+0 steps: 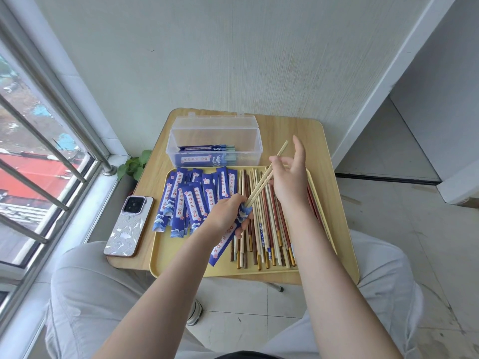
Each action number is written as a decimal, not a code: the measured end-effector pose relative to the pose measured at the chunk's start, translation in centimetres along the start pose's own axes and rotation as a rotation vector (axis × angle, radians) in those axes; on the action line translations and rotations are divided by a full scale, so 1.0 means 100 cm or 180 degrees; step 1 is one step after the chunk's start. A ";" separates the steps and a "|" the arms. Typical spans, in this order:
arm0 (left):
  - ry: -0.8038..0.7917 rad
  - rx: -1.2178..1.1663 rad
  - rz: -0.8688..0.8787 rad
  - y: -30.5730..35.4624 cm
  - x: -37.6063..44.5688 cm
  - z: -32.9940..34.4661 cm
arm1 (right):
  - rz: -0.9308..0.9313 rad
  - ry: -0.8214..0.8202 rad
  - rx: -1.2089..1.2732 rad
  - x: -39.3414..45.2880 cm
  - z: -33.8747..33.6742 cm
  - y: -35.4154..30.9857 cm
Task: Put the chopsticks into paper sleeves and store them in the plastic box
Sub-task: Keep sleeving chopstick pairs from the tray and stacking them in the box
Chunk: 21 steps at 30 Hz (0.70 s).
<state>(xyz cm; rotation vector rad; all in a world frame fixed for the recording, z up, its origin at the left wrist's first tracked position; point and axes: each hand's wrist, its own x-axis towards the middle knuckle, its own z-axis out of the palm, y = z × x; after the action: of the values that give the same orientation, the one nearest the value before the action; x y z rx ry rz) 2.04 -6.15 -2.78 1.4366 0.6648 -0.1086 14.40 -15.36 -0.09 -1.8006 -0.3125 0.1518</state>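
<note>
My left hand (pixel 225 216) grips a blue paper sleeve (pixel 224 244) at its open top, above the yellow tray (pixel 181 265). My right hand (pixel 289 177) pinches a pair of pale wooden chopsticks (pixel 267 176) whose lower tips sit in the sleeve's mouth. Several loose chopsticks (pixel 261 229) lie on the tray's right half. A heap of blue sleeves (pixel 191 200) covers its left half. The clear plastic box (pixel 215 141) stands open behind the tray and holds a few sleeved pairs (pixel 204 152).
A phone (pixel 129 225) lies on the small wooden table (pixel 293 133) left of the tray. A window with metal bars (pixel 46 156) is on the left, with a small green plant (pixel 134 165) by the sill. My knees are under the table's front edge.
</note>
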 end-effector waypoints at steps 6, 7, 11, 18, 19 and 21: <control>0.0171 -0.0005 0.0069 0.003 0.002 -0.001 | 0.0085 -0.0176 -0.0119 0.000 0.004 0.002; 0.0210 -0.0002 0.0062 0.004 0.003 -0.001 | 0.0098 -0.0199 -0.0144 -0.001 0.006 0.002; 0.0297 0.0020 0.0009 0.006 0.006 -0.003 | 0.0169 -0.0190 -0.0075 0.000 0.010 0.003; 0.0577 0.0049 -0.0044 0.013 0.014 -0.008 | 0.0259 -0.0460 -0.0241 0.009 0.010 0.001; 0.0711 0.0120 -0.0061 0.015 0.017 -0.010 | 0.0303 -0.0442 -0.0177 0.011 0.011 0.001; 0.0888 0.0428 0.0022 0.025 0.026 -0.017 | 0.0422 -0.0422 0.0009 0.019 0.012 -0.002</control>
<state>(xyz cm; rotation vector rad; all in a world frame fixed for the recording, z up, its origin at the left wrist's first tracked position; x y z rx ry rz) 4.68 -3.33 -1.84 1.5993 0.8939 0.0552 15.84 -13.69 -0.05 -1.8124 -0.2864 0.3659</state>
